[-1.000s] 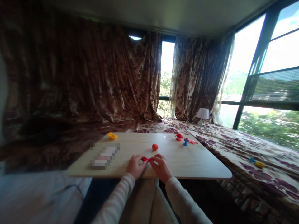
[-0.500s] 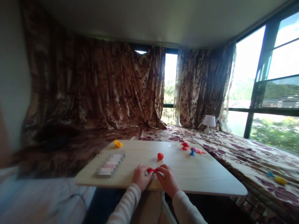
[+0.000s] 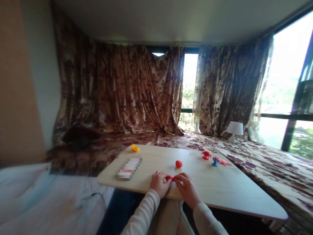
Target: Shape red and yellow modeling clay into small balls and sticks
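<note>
My left hand [image 3: 159, 184] and my right hand [image 3: 187, 189] meet at the near edge of a light wooden table [image 3: 227, 189]. Both pinch a small red lump of clay [image 3: 170, 178] between their fingertips, the fingers curled round it. A red clay ball [image 3: 178, 164] lies on the table just beyond the hands. Further right stand a red clay figure [image 3: 206, 155], a small blue figure [image 3: 215, 161] and a flat pink shape [image 3: 224, 162].
A yellow piece [image 3: 135, 148] lies at the table's far left corner, a blurred flat packet [image 3: 128, 168] nearer me. A patterned bedspread [image 3: 274, 163] surrounds the table, with a white lamp [image 3: 234, 130] by the curtains [image 3: 137, 91] and windows behind.
The view has swung to the left, so the table and hands sit further right in the picture. Both hands stay together on the red clay.
</note>
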A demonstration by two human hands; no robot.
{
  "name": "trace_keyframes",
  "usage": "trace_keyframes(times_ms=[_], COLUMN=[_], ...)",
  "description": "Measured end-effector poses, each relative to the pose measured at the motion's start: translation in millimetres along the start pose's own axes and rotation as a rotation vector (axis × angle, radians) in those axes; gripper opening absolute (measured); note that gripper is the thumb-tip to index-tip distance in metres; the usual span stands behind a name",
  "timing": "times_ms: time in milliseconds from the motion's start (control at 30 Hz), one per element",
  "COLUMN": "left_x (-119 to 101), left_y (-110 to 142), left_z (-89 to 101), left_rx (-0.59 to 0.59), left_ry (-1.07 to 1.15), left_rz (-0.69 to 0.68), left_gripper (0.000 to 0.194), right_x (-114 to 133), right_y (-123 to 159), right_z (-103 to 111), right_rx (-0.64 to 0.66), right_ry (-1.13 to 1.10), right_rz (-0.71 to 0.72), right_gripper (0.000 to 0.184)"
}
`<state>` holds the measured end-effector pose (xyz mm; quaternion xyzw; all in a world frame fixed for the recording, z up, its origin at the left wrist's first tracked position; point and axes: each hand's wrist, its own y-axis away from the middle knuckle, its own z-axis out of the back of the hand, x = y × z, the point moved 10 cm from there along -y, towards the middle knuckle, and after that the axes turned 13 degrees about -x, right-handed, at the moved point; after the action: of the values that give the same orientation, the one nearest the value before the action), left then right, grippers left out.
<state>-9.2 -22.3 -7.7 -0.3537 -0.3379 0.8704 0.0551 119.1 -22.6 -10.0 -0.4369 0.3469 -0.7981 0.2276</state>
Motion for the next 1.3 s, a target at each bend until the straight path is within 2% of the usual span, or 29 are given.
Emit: trace_keyframes(times_ms=[133, 367, 667, 800, 933, 1300], left_x=[1.6, 8.2, 1.9, 1.0, 1.3, 3.4], left_y=[-0.4, -2.8, -2.6, -1.5, -1.4, -1.3], left_z=[-0.5, -4.1, -4.1, -8.7, -9.8, -11.9], left_rx=[0.008, -0.003, 0.034, 0.079, 0.082, 0.1], left_ry=[0.026, 0.057, -0.084, -0.139, -0.155, -0.202], left_rz=[0.005, -0.016, -0.065, -0.07, -0.055, -0.043], left_gripper=[0.023, 0.03, 0.012, 0.013, 0.015, 0.012], right_x=[-2.4, -3.4, 2.3, 1.3, 6.8, 17.2], right_y=[-1.8, -2.2, -2.5, -0.8, 0.2, 1.1], right_z=[5.8, 9.0, 15.5, 12.8, 10.6, 6.7], right_rx=[-0.065, -0.107, -0.151, -0.115, -0.075, -0.004], right_ry=[0.027, 0.081, 0.076, 0.121, 0.196, 0.252], right_rz=[-0.023, -0.044, -0.005, 0.004, 0.018, 0.055], right_gripper=[0.022, 0.019, 0.031, 0.039, 0.036, 0.044])
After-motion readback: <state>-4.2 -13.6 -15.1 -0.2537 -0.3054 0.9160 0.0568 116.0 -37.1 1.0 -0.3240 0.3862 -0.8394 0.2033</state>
